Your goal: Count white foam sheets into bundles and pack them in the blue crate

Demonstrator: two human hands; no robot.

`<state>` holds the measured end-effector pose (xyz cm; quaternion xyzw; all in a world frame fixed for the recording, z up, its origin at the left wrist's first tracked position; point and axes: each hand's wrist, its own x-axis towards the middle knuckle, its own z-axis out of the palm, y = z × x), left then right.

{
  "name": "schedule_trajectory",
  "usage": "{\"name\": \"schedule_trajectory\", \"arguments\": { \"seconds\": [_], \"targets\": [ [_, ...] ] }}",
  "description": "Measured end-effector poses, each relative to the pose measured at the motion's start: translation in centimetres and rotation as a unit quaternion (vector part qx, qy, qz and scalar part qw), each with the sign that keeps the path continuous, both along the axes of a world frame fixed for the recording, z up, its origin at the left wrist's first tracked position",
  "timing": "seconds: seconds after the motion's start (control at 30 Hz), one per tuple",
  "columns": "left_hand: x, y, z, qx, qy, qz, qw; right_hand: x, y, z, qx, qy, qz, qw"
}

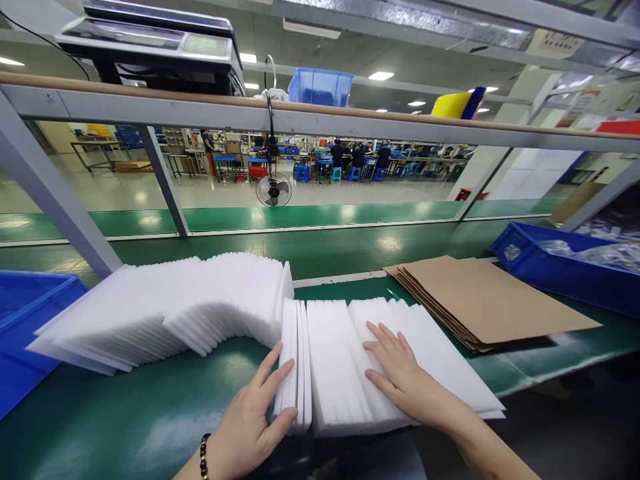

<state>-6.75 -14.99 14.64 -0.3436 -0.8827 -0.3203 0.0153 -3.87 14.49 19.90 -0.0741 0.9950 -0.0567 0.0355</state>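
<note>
nearest the camera, the left hand (253, 420), with a dark beaded bracelet (204, 457) at its wrist, reaches in with fingers apart and unclenched, its fingertips and thumb touching a few upright sheets at the left end of the near row of white foam sheets (333, 360). that row stands on the green tabletop (175, 427) at its near edge, its sheets leaning over towards the right end. the right hand (397, 373) lies spread on top of the row, fingers loose and closed around nothing. just beyond, to the left, a second row of white foam sheets (215, 293) curves away, its sheets packed close. to the right of the near row lie stacked brown cardboard sheets (490, 297), with a small green pen-like object (393, 294) near their left corner. a blue bin (20, 353) sits at the far left, another blue bin (550, 270) at the right. above runs a shelf (380, 120) bearing a scale (165, 43) and a blue basket (320, 87); far beyond it, people (357, 157) sit at benches.
</note>
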Motion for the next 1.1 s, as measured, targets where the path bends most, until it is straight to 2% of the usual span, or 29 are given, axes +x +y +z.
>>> {"name": "schedule_trajectory", "arguments": {
  "seconds": [0.17, 0.37, 0.7, 1.1],
  "targets": [
    [-0.1, 0.0, -0.1, 0.000, 0.004, -0.001, 1.000, 0.2, -0.8, -0.4, -0.005, 0.022, -0.010, 1.000],
    [-0.2, 0.2, 0.3, 0.005, -0.006, -0.006, 1.000, -0.3, -2.2, 0.2, -0.025, 0.016, -0.013, 0.999],
    [-0.1, -0.1, 0.1, 0.004, -0.009, -0.008, 1.000, -0.3, -1.5, -0.3, -0.022, 0.028, 0.014, 0.999],
    [-0.3, -0.1, 0.0, 0.022, 0.000, -0.012, 1.000, -0.8, -3.9, 0.3, -0.013, 0.016, -0.006, 1.000]
  ]
}}
